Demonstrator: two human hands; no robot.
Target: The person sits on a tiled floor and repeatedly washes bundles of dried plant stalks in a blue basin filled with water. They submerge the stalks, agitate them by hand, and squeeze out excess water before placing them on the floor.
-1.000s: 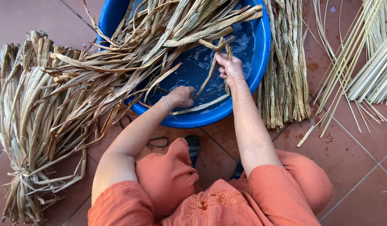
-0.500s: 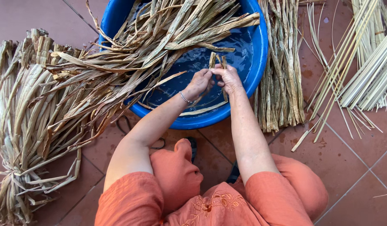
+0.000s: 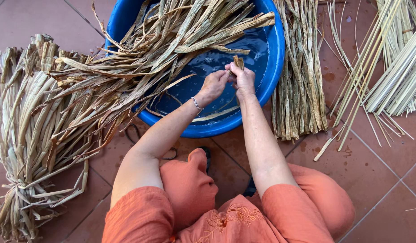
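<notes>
Two hands meet over one blue basin (image 3: pixel 276 67) of water: the left hand (image 3: pixel 214 85) and right hand (image 3: pixel 244 81) together pinch one folded reed strip (image 3: pixel 238 61), which sticks up just above the fingers. Three dry bundles lie on the floor around it.

Basin (image 3: pixel 275 72): centre, on tiled floor (image 3: pixel 388 153); holds water and leaf strips (image 3: pixel 181 36), which spill over its left rim. Tied bundle (image 3: pixel 28 135): left of basin. Flat strip pile (image 3: pixel 300 81): just right of basin. Thin stalks (image 3: pixel 388 67): far right. Both hands: over the water.

Wet tan leaf strip (image 3: pixel 238 61), pinched upright.
</notes>
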